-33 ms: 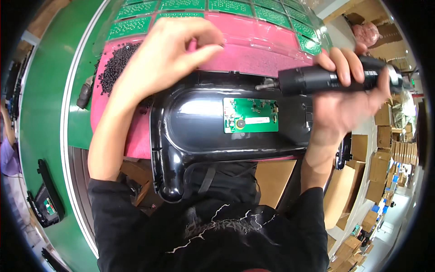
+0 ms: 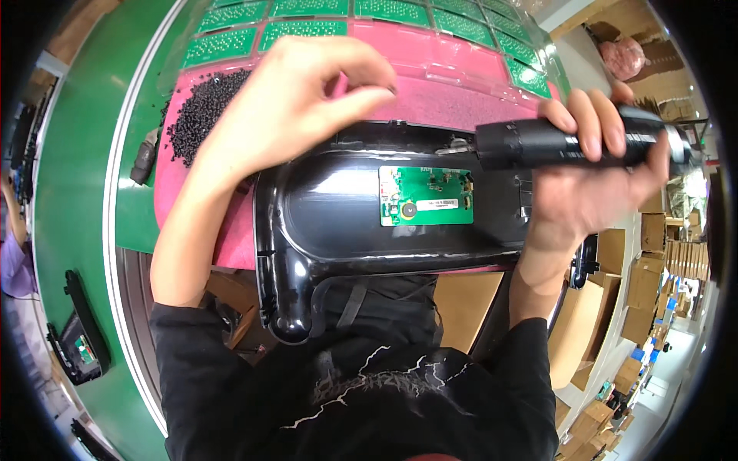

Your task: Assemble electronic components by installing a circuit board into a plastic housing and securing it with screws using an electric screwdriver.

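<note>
The right hand (image 2: 573,192) is wrapped around a black, cylindrical power screwdriver (image 2: 523,144), whose long axis runs left to right, nearly level across the view. Its slim metal bit (image 2: 459,148) points to the person's left, over the far edge of a glossy black plastic shell (image 2: 346,219). A rectangular green circuit board (image 2: 430,188) sits inside the shell, its longer side also running left to right. The left hand (image 2: 307,96) is curled, thumb near fingertips, beyond the shell; whether it pinches anything cannot be told.
</note>
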